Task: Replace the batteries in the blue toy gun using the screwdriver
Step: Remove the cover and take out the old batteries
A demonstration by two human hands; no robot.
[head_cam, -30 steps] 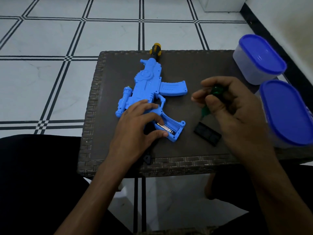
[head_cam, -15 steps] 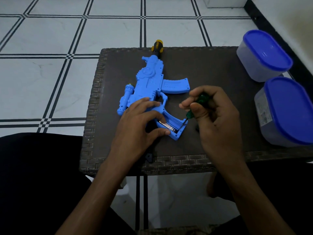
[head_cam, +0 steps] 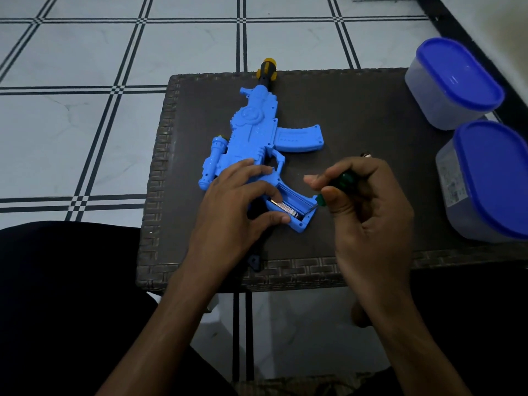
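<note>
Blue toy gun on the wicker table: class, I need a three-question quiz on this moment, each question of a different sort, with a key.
1. True or false: the battery compartment in the grip of the blue toy gun is open, with a battery showing.
2. Which hand holds the green-handled screwdriver?
A. left hand
B. right hand
C. neither
3. Fill in: the two containers at the table's right edge have ____ lids.

Key: 1 true; 2 B; 3 blue.
</note>
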